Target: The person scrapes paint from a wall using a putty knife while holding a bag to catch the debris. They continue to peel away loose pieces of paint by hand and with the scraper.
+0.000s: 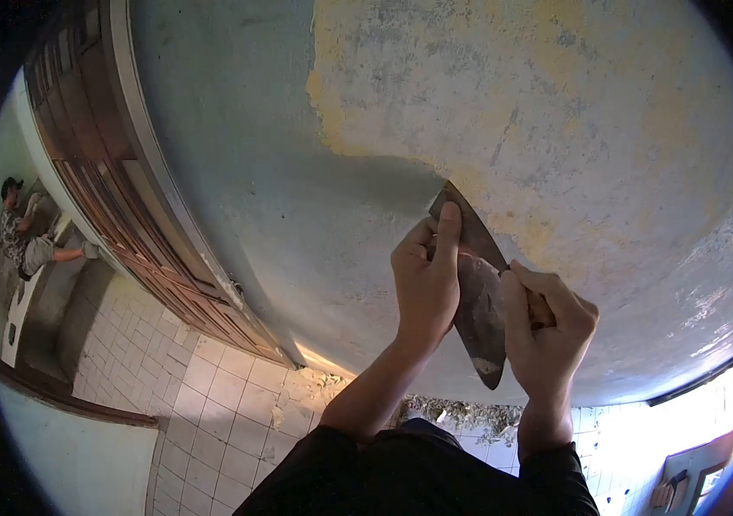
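A dark metal trowel (483,314) is held against the wall (315,232) in front of me, its upper end at the ragged edge of the blue-green paint. My left hand (428,279) is closed on the blade, with the thumb laid along its upper part and the fingers tucked behind. My right hand (551,322) wraps round the brownish handle at the blade's right side. The blade's lower tip points down and carries a pale smear. Above the tool lies a scraped patch (470,86), pale grey with yellow remnants.
Brown wooden door panels (108,172) stand at left. Beyond them a person (27,228) in a cap sits on a ledge. Below, flakes and debris (470,414) lie along the wall base on the tiled floor (229,413). Bright light falls at lower right.
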### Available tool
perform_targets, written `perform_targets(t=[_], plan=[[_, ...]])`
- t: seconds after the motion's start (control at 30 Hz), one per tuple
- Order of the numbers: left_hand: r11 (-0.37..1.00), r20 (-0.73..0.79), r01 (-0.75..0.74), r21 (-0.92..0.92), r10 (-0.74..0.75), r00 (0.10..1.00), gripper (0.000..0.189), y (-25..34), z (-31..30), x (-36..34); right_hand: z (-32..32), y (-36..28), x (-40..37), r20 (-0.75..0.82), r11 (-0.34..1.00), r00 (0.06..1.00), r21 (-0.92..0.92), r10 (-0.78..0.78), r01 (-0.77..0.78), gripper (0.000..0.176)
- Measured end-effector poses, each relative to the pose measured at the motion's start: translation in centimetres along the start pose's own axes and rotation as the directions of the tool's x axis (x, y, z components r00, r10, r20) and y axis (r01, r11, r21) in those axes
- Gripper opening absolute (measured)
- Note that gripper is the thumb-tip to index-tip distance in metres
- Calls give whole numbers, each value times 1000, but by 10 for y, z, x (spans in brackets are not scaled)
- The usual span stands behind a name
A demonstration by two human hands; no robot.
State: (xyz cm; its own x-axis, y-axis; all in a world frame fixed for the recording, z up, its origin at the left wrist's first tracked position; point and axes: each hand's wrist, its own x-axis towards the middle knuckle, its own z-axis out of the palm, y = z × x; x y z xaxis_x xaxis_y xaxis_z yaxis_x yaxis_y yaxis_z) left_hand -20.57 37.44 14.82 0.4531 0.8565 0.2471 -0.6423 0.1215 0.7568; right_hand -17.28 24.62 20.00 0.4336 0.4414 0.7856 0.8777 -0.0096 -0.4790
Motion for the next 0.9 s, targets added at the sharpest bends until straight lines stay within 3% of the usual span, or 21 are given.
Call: perform_targets(t=[0.1, 0.27, 0.4, 0.5, 0.63, 0.7, 0.73, 0.8, 0.9], plan=[[994, -42, -18, 109, 23, 999, 44, -1, -1, -1, -7, -5, 7, 39, 999, 999, -35, -20, 21, 4], [993, -107, -52, 108, 63, 992, 53, 14, 6, 2, -6, -7, 18, 114, 993, 989, -61, -90, 97, 1], [1000, -42, 2, 23, -1, 999, 55, 15, 6, 0, -9, -16, 18, 60, 996, 996, -63, -61, 65, 5], [990, -132, -94, 109, 108, 985, 54, 9, 1, 11, -1, -11, 25, 110, 994, 993, -86, -50, 60, 5], [998, -31, -63, 13, 63, 998, 49, 13, -4, 10, 5, -14, 24, 49, 996, 995, 9, -88, 88, 3], [989, -166, -97, 115, 116, 979, 52, 17, 3, 11, 6, -12, 26, 87, 994, 992, -49, -93, 97, 3], [989, -165, -87, 118, 106, 981, 52, 20, 4, 10, 6, -14, 27, 88, 995, 993, -52, -83, 88, 3], [992, -112, -110, -61, 103, 988, 50, 29, 3, 11, 9, -21, 31, 111, 992, 987, -46, -113, 119, 2], [996, -36, -84, -4, 84, 996, 49, 16, -9, 11, 13, -16, 28, 70, 993, 991, -21, -118, 119, 1]])
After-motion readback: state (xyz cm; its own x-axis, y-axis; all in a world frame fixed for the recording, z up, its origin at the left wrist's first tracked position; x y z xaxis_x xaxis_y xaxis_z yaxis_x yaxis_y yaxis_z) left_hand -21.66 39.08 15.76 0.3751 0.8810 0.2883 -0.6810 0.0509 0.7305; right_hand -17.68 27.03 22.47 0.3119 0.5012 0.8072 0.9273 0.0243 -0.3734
